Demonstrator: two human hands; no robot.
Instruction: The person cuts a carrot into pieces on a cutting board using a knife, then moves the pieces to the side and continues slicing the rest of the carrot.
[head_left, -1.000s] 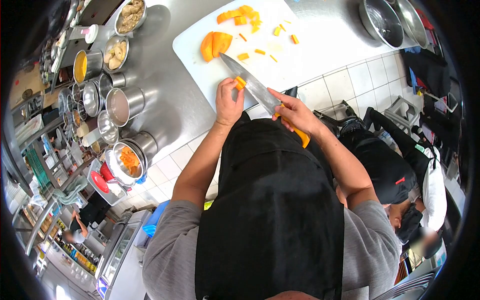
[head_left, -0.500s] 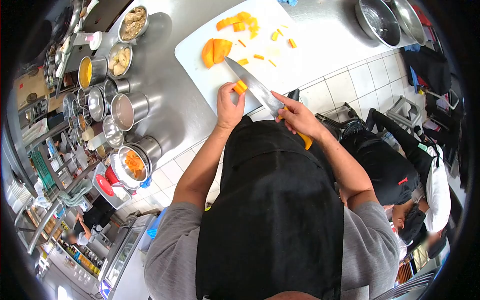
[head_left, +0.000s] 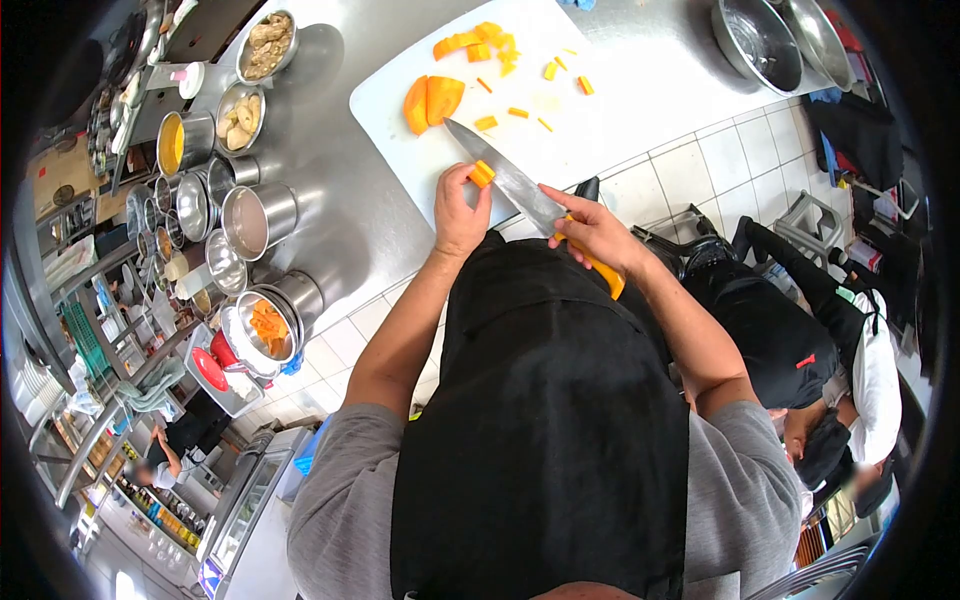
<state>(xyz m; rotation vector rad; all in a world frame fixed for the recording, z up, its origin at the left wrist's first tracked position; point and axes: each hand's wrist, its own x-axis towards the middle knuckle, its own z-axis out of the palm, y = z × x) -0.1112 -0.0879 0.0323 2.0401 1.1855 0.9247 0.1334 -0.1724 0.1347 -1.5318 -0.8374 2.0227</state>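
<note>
My left hand [head_left: 461,212] pinches a small orange piece of carrot [head_left: 481,174] above the near part of the white cutting board [head_left: 400,130]. My right hand [head_left: 592,238] is closed round the yellow handle of a chef's knife [head_left: 512,182]. The blade points up and to the left, just beside the carrot piece; whether they touch I cannot tell. Two larger orange chunks [head_left: 433,104] lie on the board beyond the knife tip. Smaller cut pieces [head_left: 482,42] are heaped at the far side, and several short sticks [head_left: 518,112] are scattered to the right.
On the steel counter [head_left: 330,190] at left stand several metal bowls and pots, including a bowl of orange peelings [head_left: 268,325] and a bowl of pale pieces [head_left: 240,120]. Metal bowls [head_left: 757,45] sit at the far right. Another person [head_left: 760,320] is close on my right.
The knife has shifted slightly, its tip moving a little left and down. My left hand keeps the carrot piece in nearly the same place.
</note>
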